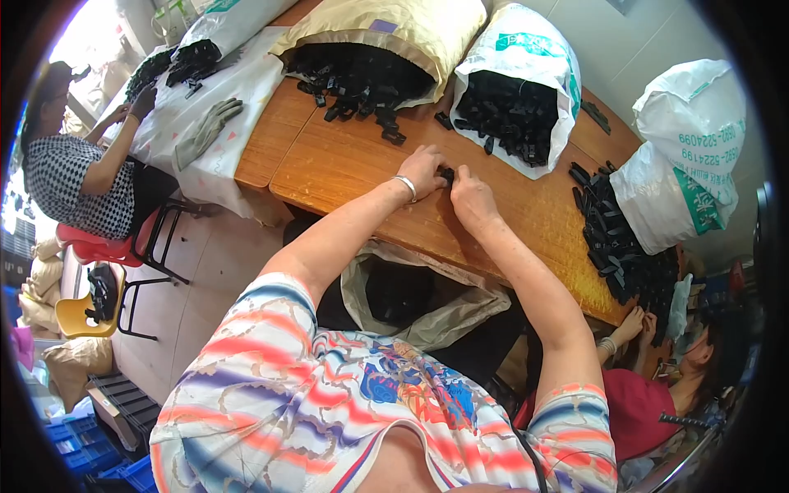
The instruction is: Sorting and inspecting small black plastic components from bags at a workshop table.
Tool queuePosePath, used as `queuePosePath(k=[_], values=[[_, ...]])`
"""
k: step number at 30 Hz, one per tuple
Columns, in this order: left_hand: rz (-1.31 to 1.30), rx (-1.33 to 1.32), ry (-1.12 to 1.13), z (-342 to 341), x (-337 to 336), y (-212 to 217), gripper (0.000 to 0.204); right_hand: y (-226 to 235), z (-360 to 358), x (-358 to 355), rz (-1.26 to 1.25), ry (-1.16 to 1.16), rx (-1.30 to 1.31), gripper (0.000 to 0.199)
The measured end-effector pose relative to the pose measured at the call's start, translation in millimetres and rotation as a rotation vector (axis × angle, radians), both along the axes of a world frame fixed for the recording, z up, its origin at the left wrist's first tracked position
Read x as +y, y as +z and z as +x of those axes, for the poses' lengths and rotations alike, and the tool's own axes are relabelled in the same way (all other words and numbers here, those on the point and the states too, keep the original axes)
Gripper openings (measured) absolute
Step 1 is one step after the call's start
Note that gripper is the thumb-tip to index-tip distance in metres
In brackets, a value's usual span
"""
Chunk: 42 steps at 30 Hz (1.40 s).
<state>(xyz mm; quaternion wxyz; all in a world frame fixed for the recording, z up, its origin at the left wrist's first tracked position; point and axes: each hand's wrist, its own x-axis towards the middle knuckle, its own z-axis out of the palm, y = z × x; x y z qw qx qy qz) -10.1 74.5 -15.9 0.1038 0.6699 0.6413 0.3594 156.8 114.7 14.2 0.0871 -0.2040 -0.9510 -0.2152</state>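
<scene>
While the left hand (423, 171) pinches a small black part (446, 175) above the wooden table (345, 160), the right hand (474, 197) closes in from the right, fingers curled; whether it grips too, I cannot tell. On the far side, 2 open sacks (427, 20) hold black pieces (362, 72).

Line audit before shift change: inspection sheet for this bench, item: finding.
Surface: brown wooden table, finish worn along its right front edge.
Job's things: small black piece at the fingertips; black parts spilling from tan sack; more in white sack.
Clutter: black pile at right; grey glove on white sheet.
Hands: left hand and right hand both on the piece.
Cables: thin dark cord over the shirt; type unclear.
Surroundings: co-workers left and right; blue crates.
</scene>
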Motion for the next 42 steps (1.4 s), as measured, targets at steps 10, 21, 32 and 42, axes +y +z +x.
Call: queuePosePath(k=[10,21,32,42], values=[[0.049,0.007,-0.022,-3.2,4.9,-3.9,0.026,4.9,-4.3,0.0,-0.019,-0.005,-0.087,0.018],[-0.054,-0.212,-0.066,-6.3,15.4,3.6,0.035,3.4,-3.7,-8.5,-0.028,-0.074,-0.062,0.018],[-0.107,-0.026,0.062,1.2,13.8,14.5,0.026,-1.8,10.1,-5.9,-0.448,-0.088,0.432,0.026],[0.242,0.221,0.295,-51.1,-34.8,18.3,0.023,15.6,69.5,-107.2,-0.762,0.089,0.418,0.027]])
